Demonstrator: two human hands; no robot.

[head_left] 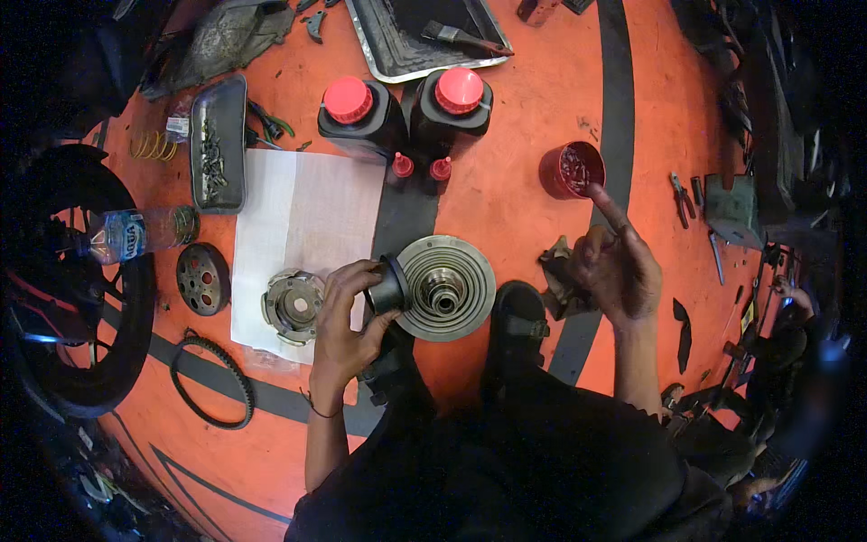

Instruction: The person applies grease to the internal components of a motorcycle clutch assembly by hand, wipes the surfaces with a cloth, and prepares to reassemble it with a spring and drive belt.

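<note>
Left hand point(348, 318), just left of centre frame, grips a black ring point(390, 285) at the edge of the stepped metal disc point(445, 288); can't tell if they touch. Right hand point(623, 271), right of centre, index finger at the near rim of a red cup point(554, 175). Toothed belt point(238, 377) lower left, black bottles point(449, 129) upper centre.
</note>
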